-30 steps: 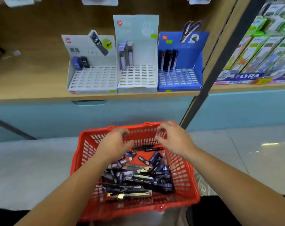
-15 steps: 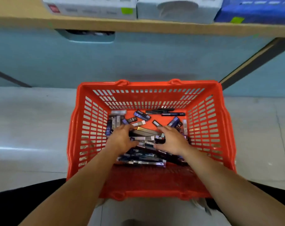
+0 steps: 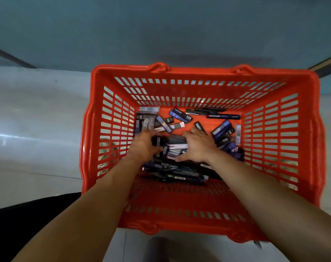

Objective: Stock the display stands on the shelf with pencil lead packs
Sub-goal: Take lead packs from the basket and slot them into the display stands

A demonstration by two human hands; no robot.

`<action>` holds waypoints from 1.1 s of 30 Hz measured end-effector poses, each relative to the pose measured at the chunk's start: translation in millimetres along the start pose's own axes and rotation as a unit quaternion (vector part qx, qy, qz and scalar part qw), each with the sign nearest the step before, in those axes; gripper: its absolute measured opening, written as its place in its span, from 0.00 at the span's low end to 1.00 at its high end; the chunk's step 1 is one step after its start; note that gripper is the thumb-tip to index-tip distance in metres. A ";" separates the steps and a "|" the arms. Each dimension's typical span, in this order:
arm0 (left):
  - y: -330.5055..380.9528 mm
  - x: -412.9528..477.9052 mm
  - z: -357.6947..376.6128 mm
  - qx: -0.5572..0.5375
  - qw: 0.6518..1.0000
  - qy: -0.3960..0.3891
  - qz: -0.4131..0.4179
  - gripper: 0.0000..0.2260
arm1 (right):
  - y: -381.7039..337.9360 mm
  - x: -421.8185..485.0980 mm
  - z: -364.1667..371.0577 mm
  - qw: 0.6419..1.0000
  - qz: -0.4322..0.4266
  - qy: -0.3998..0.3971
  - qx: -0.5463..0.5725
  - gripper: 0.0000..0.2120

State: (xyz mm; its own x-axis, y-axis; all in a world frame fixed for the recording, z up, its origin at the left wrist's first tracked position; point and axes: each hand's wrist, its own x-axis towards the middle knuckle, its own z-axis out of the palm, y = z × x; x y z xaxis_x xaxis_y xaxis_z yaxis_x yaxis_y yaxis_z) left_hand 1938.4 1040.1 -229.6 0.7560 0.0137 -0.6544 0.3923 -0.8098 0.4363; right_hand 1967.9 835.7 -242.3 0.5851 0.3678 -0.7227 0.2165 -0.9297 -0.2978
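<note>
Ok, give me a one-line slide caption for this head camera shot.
Left hand grips pencil lead packs in a red basket while the right hand rests spread on the pile.

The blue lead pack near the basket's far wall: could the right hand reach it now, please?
Probably yes: the blue lead pack lies uncovered just beyond the right hand, with nothing between.

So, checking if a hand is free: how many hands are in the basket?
2. The left hand grips lead packs at the pile's left; the right hand rests on the pile's right. Both are inside the basket.
</note>
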 end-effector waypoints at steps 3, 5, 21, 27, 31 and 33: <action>-0.9 0.4 0.2 -0.031 0.999 -0.002 -0.017 0.20 | -3.8 -1.7 0.1 1.000 -0.012 0.008 -0.004 0.39; -0.4 0.8 0.1 -0.043 0.999 -0.005 -0.022 0.20 | -1.5 -2.2 1.6 1.000 -0.011 -0.005 0.028 0.37; 3.2 -3.2 0.3 -0.075 0.997 0.012 -0.030 0.22 | 35.9 -15.1 -1.2 0.964 0.028 -0.014 0.263 0.25; 20.5 -5.4 4.5 -0.009 0.997 0.066 0.029 0.22 | 49.0 -25.4 -8.9 0.919 0.028 0.027 0.393 0.18; 37.3 -7.8 17.6 -0.122 0.992 -0.014 0.023 0.20 | 42.5 -23.3 -11.6 0.884 0.034 0.060 0.462 0.19; 44.4 -9.6 24.4 -0.206 0.975 -0.081 0.003 0.21 | 39.8 -19.8 -10.7 0.874 0.038 0.077 0.478 0.16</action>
State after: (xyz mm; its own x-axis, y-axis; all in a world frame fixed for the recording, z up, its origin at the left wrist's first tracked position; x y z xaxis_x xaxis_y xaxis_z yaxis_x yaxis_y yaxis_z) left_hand 1935.8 989.7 -219.0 0.6800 -0.1100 -0.7249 0.5902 -0.5046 0.6301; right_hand 1973.3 791.2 -233.1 0.6832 0.2306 -0.6929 -0.5366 -0.4849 -0.6906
